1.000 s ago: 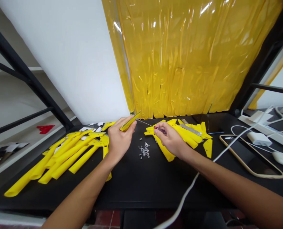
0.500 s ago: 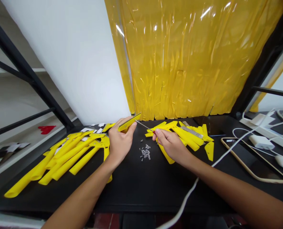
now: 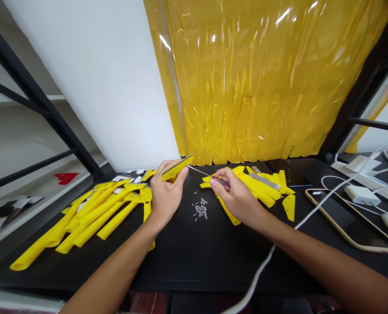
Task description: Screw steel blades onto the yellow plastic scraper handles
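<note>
My left hand (image 3: 167,192) is closed around a yellow plastic scraper (image 3: 178,169), its long edge lined with a dark strip and tilted up to the right. A screwdriver (image 3: 222,181) with a dark reddish handle and thin metal shaft is held in the fingers of my right hand (image 3: 235,194). Its tip reaches the right side of the scraper, by my left thumb; whether it sits in a screw cannot be made out. Below and between the hands lies a small pile of screws and nuts (image 3: 200,209) on the black table (image 3: 194,257).
Yellow scrapers with tubular handles (image 3: 95,218) are heaped at left. Behind my right hand lie more yellow parts (image 3: 259,192) and a metal strip (image 3: 265,181). A phone (image 3: 351,222), white cable (image 3: 262,266) and charger (image 3: 362,194) occupy the right. A yellow plastic curtain (image 3: 246,87) hangs behind.
My right hand's fingers have shifted their grip on the screwdriver, so more of its handle shows. The left hand and scraper stay almost in place.
</note>
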{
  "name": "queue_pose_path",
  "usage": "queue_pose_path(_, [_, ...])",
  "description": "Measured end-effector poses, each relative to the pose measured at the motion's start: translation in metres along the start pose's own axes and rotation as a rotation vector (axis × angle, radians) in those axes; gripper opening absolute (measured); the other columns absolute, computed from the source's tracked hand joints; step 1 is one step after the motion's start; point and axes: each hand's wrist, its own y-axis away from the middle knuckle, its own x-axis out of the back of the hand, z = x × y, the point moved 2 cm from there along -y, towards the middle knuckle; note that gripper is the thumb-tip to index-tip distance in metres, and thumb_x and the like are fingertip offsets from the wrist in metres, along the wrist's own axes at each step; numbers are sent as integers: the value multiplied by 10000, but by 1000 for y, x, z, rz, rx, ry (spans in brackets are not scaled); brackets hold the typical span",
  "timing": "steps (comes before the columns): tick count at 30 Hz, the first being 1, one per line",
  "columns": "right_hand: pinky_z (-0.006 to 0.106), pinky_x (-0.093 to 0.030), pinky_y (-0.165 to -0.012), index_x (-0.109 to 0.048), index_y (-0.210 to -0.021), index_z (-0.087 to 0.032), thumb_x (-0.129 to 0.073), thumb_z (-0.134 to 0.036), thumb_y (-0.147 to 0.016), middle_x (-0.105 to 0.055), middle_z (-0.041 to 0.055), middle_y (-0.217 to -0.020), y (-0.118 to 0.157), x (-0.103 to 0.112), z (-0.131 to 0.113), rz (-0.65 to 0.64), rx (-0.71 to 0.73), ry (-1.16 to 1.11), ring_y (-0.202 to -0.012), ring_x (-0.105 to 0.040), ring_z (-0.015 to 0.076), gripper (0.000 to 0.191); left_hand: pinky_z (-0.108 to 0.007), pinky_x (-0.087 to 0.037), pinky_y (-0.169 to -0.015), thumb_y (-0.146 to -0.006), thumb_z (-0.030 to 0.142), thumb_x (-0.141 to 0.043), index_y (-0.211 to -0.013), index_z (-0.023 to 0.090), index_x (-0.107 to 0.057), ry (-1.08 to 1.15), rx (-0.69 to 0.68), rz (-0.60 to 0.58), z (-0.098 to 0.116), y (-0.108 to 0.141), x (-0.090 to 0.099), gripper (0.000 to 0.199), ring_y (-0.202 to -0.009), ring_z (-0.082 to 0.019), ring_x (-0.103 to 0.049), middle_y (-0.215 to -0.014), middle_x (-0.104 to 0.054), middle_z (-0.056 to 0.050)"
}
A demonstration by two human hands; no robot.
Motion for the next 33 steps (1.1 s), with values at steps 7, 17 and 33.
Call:
queue_pose_path(7, [317,-412,-742,-585,-825,-214,-338,-479,-1024,-646,26,-809,0,0,1,-16,26,57,-781,-592,183,413,-336,-553,-859,-884,280,-674,-1014,187,-706,-36,-70,18,-2,1,-4,163,-895,-181,-679,-1013,-710,-61])
queue_pose_path(17, [306,-431,-735,-603,-883,-212,-401,-468,-1008,-640,28,-840,-6,-2,12,-44,43,-56,-799,-595,177,349,-291,-578,-724,-881,277,-677,-1023,198,-711,-53,-69,-13,-8,3,-6,166,-881,-177,-691,-994,-709,-51])
queue_pose_path(33, [291,-416,-690,-547,-897,-215,-493,-463,-974,-605,4,-802,-7,0,13,-26,20,-67,-746,-566,166,265,-318,-566,-779,-877,238,-683,-977,187,-715,-101,-154,35,-2,1,-3,117,-851,-169,-683,-953,-702,-42])
